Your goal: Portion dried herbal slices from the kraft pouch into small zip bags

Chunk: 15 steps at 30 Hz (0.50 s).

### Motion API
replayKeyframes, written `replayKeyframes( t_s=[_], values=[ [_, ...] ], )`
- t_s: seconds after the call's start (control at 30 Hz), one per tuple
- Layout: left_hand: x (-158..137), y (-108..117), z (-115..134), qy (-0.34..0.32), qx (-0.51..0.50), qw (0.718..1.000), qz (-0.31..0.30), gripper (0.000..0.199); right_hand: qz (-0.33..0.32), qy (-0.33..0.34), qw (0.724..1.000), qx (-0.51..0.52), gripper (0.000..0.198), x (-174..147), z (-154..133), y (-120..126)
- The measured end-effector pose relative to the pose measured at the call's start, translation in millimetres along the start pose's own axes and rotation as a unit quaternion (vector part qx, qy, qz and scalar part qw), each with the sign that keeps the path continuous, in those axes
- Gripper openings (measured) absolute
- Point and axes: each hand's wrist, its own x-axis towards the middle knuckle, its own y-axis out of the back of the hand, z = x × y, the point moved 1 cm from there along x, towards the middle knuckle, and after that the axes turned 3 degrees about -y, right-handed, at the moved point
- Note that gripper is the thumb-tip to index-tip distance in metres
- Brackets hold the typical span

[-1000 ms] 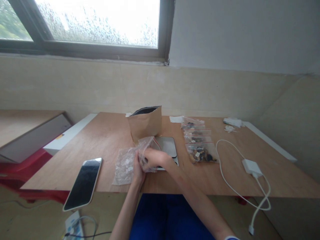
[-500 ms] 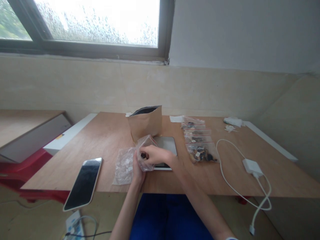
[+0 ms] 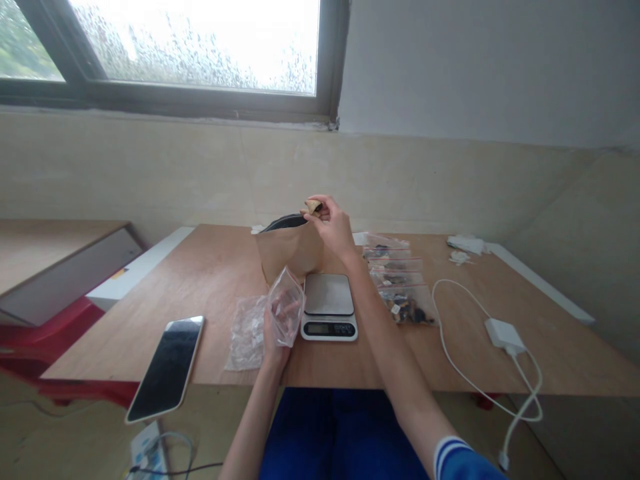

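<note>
My left hand [image 3: 276, 340] grips a clear plastic zip bag [image 3: 287, 307] from below, with the bag's mouth spread open toward the top. Above the right side of a brown paper pouch [image 3: 290, 250], my right hand [image 3: 333, 223] pinches a small tan piece with a dark hollow [image 3: 314, 207], perhaps something dried. The pouch stands upright with its dark-lined mouth open. Between my arms a white kitchen scale [image 3: 329, 300] lies with its plate bare; its display is unreadable. More clear plastic bags [image 3: 247, 333] lie flat beside my left hand.
Several filled zip bags [image 3: 403, 303] overlap in a column right of the scale. A phone [image 3: 167, 367] overhangs the table's front left edge. A white charger [image 3: 505, 335] with looped cable lies at the right. Crumpled white wrappers [image 3: 467, 245] sit at the back right.
My right hand has moved from the plastic bag up and away to the paper pouch's mouth, now showing the tan piece. The scale is uncovered. My left hand stays with the bag.
</note>
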Motion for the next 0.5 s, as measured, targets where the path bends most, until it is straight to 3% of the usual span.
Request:
replayKeyframes(
  t_s=[0.2,0.5],
  values=[
    [1,1,0,0.002,0.012,1.000,0.013,0.037,-0.008,0.027,0.993,-0.111,0.029,-1,12,-15],
    [3,1,-1,-0.010,0.002,1.000,0.020,0.032,-0.110,0.040,0.961,-0.250,0.029,-10,8,-9]
  ],
)
